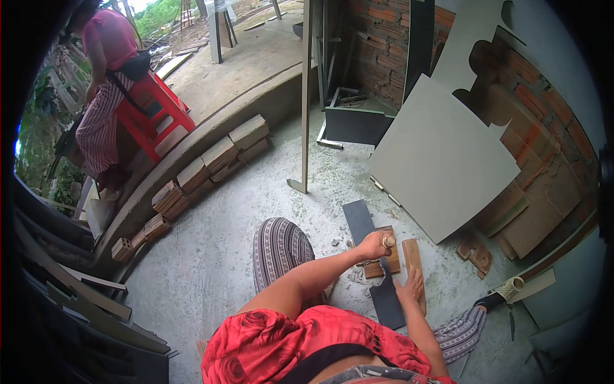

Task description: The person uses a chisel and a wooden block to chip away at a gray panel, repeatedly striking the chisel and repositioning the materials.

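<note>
I sit on the concrete floor with a narrow dark grey board strip (387, 299) in front of me. My left hand (373, 246) is closed around the wooden handle of a tool (387, 241), held upright over the strip; its tip is hidden. My right hand (412, 286) presses flat on the strip's edge, beside a short wooden block (412, 255). Another dark strip (358, 221) and a flat wooden piece (391, 259) lie just beyond, with chips scattered around them.
A large grey panel (441, 160) leans on the brick wall (537, 109) to the right. A row of bricks (204, 169) lines the curb at the left. Another person (105, 83) sits on a red stool (157, 112). Stacked panels (77, 301) fill the left edge. An upright post (306, 96) stands ahead.
</note>
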{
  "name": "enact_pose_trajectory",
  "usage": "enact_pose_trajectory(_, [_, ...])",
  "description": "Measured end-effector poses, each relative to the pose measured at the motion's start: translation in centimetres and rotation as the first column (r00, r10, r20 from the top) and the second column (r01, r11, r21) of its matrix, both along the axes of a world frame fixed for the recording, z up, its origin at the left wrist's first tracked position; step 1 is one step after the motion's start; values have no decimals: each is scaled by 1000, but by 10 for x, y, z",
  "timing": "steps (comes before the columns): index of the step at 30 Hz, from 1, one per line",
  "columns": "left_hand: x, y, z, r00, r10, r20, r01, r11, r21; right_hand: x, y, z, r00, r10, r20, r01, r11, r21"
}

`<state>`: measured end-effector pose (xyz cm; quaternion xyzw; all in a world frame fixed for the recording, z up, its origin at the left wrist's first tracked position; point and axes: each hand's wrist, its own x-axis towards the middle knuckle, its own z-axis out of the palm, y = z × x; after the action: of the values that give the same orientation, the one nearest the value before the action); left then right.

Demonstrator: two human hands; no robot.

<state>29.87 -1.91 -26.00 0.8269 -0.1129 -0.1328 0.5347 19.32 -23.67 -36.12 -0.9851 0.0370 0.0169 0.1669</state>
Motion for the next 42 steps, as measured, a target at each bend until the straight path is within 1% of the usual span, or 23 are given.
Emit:
enact_pose_trajectory(2, [2,-2,-2,1000,-11,3,11,1000,1,-6,26,3,977,136,-164,-123,988,88])
enact_pose_trajectory(3, [1,-3,-3,1000,-5,8,6,1000,-7,-12,38,5,977,136,-162,-123,988,88])
enact_pose_trajectory(5, [2,-3,-6,1000,3,21,-3,1000,-9,-24,52,1,895,136,-426,-142,990,18])
enact_pose_trajectory(6, [1,-3,-7,1000,-8,17,8,1000,-11,-27,52,-5,896,140,-421,-144,989,22])
enact_pose_trajectory(8, [1,-3,-12,1000,-23,16,23,1000,-16,-32,52,-11,885,149,-442,-225,966,-125])
enact_pose_trajectory(9, [1,-3,-15,1000,-26,18,26,1000,-16,-32,50,-15,886,146,-440,-221,967,-125])
enact_pose_trajectory(11, [3,0,-16,1000,-11,-1,11,1000,-29,-30,55,3,827,94,-554,-201,970,-135])
enact_pose_trajectory(15, [8,5,18,996,84,-6,-83,996,32,-27,56,10,823,84,-562,-222,958,-182])
enact_pose_trajectory(17, [12,18,67,988,95,-123,-116,977,-178,-27,50,-1,827,86,-555,-220,959,-179])
enact_pose_trajectory(19, [15,39,106,987,38,-155,-90,936,-339,-23,45,4,834,77,-546,-209,961,-183])
enact_pose_trajectory(21, [20,66,137,998,57,25,-43,925,-378,-18,42,17,824,100,-557,-209,969,-134])
enact_pose_trajectory(23, [25,98,159,995,88,-38,-95,921,-378,-14,43,39,817,101,-568,-192,976,-103])
enact_pose_trajectory(25, [33,126,153,967,244,-67,-251,890,-380,-13,40,48,827,110,-552,-129,992,4])
enact_pose_trajectory(27, [36,150,129,875,451,-178,-482,770,-418,-9,32,36,864,102,-493,-100,995,30])
enact_pose_trajectory(28, [38,158,124,781,552,-293,-623,659,-422,-3,19,7,865,210,-455,-32,929,369])
enact_pose_trajectory(29, [38,165,121,660,629,-410,-750,527,-399,-4,28,39,873,297,-388,38,750,660])
enact_pose_trajectory(30, [38,174,119,653,608,-451,-757,506,-414,-6,29,77,774,247,-583,393,535,748])
enact_pose_trajectory(31, [40,181,115,649,589,-482,-758,455,-467,-4,18,65,730,312,-608,450,451,771])
enact_pose_trajectory(32, [40,183,118,661,577,-480,-746,431,-508,-2,13,56,686,431,-587,573,178,800])
enact_pose_trajectory(33, [38,184,119,669,566,-481,-734,404,-546,-2,10,45,652,543,-529,675,-97,732])
enact_pose_trajectory(34, [38,185,119,666,566,-486,-738,402,-542,-2,11,51,648,543,-534,679,-95,728])
enact_pose_trajectory(36, [38,186,116,681,535,-500,-731,449,-514,-1,21,85,643,573,-509,737,-280,615])
enact_pose_trajectory(42, [46,178,111,689,588,-425,-724,528,-444,-6,24,62,675,611,-413,702,-359,616])
